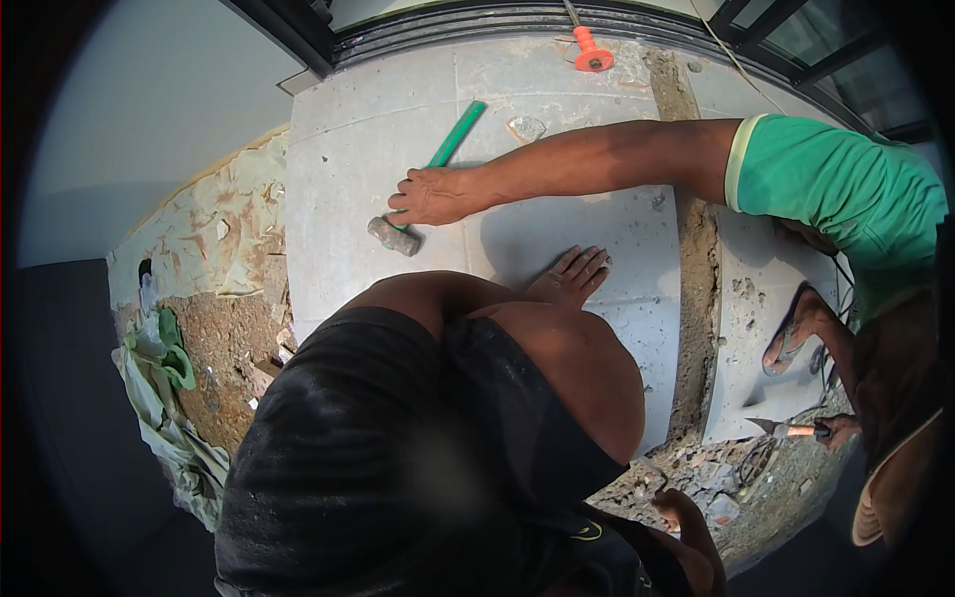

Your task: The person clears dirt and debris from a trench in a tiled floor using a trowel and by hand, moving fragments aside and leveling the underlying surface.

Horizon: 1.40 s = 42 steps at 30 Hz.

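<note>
My left hand (pixel 575 274) lies open on the pale tile (pixel 537 229), fingers spread just beyond my bent knees, its wrist hidden. Low at the right, what looks like my right hand (pixel 681 517) is curled by a dark curved item I cannot make out, partly hidden by my dark shorts. A co-worker in a green sleeve (pixel 816 179) reaches across from the right; their hand (pixel 433 194) grips a hammer with a green handle (pixel 458 134) and grey head (pixel 393 235). Their other hand (pixel 841 433) holds a small tool with a metal blade (pixel 771 427).
An orange-guarded chisel (pixel 595 60) lies by the dark door track (pixel 418 40). A dug channel (pixel 688 338) cuts through the tiles. The co-worker's sandalled foot (pixel 796 328) stands right of it. Crumpled sheeting (pixel 159 398) and rough ground edge the tiles at left; rubble (pixel 721 483) lies lower right.
</note>
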### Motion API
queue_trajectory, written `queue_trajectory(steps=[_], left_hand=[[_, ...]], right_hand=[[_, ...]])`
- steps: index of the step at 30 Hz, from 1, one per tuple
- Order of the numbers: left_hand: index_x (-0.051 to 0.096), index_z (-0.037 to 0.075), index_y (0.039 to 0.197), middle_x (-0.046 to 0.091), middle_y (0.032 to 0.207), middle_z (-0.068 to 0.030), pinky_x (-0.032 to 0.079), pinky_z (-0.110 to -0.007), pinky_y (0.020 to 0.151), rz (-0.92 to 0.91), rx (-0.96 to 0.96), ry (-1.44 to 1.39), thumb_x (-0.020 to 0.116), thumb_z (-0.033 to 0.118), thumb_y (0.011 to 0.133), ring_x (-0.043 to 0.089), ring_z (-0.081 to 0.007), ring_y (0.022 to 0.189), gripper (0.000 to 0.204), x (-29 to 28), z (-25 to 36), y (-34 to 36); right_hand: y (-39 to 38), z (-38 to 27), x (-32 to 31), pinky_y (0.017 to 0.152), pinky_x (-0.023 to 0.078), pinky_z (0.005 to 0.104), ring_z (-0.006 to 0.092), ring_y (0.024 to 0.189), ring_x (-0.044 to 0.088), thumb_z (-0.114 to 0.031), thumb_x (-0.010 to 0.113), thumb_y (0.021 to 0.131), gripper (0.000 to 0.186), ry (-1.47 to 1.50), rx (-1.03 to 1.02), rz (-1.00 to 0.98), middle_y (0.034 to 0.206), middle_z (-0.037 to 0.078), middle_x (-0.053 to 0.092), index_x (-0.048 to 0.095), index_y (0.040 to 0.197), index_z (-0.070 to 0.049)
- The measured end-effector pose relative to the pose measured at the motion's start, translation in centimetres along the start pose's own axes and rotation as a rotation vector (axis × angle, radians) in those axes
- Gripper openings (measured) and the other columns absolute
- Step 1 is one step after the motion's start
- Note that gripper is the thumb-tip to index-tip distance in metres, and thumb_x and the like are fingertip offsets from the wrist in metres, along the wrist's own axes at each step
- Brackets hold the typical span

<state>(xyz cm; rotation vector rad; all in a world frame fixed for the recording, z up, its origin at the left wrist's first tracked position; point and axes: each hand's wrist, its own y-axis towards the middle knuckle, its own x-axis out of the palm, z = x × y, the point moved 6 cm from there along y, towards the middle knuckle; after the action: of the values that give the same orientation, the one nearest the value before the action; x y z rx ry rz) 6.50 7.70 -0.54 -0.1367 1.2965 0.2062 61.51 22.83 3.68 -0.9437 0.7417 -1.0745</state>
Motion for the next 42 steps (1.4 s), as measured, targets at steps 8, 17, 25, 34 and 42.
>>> queue_trajectory(steps=[8,17,25,34,42], left_hand=[[0.034,-0.002,0.151,0.021,0.163,-0.0222,0.007,-0.051,0.126,0.007,0.044,-0.013,0.053,0.057,0.094,0.014,-0.0344,0.154,0.085,-0.4,-0.6,-0.5],[0.036,-0.005,0.148,0.026,0.159,-0.0267,0.013,-0.055,0.124,0.01,0.116,-0.119,0.054,0.056,0.095,0.018,-0.0401,0.151,0.083,-2.3,-0.2,0.7],[0.035,-0.004,0.15,0.024,0.16,-0.0249,0.01,-0.053,0.124,-0.03,0.133,-0.081,0.051,0.059,0.096,0.018,-0.0364,0.152,0.084,-2.5,-0.1,0.7],[0.038,-0.005,0.148,0.026,0.159,-0.0268,0.01,-0.054,0.124,-0.029,0.16,-0.052,0.051,0.059,0.095,0.018,-0.0382,0.151,0.084,-2.7,-0.4,0.7],[0.04,-0.006,0.147,0.027,0.158,-0.0273,0.009,-0.054,0.123,-0.038,0.161,-0.063,0.051,0.059,0.096,0.019,-0.0384,0.151,0.083,-3.0,-0.2,1.0]], right_hand=[[-2.1,-2.3,-0.2,0.057,0.056,0.0473,0.0287,0.062,0.064,-0.028,0.056,0.1,0.029,-0.095,-0.099,-0.032,0.076,0.018,0.062,0.06,0.105,0.0],[-2.6,-1.6,-1.2,0.061,0.062,0.0455,0.0305,0.069,0.071,-0.031,0.063,0.096,0.04,-0.124,-0.097,0.064,0.086,0.021,0.069,0.065,0.108,0.007],[-1.0,-1.1,-0.8,0.058,0.06,0.0424,0.0276,0.062,0.071,-0.034,0.063,0.096,0.039,-0.141,-0.113,0.065,0.073,0.017,0.068,0.068,0.095,0.005],[-1.9,-2.2,-1.0,0.058,0.059,0.0419,0.0261,0.063,0.068,-0.032,0.053,0.102,0.036,-0.211,-0.114,-0.011,0.08,0.015,0.067,0.064,0.117,-0.001],[-2.8,-2.7,-1.7,0.058,0.059,0.0435,0.0258,0.062,0.066,-0.032,0.061,0.099,0.037,-0.128,-0.117,0.009,0.073,0.016,0.064,0.064,0.096,0.005]])
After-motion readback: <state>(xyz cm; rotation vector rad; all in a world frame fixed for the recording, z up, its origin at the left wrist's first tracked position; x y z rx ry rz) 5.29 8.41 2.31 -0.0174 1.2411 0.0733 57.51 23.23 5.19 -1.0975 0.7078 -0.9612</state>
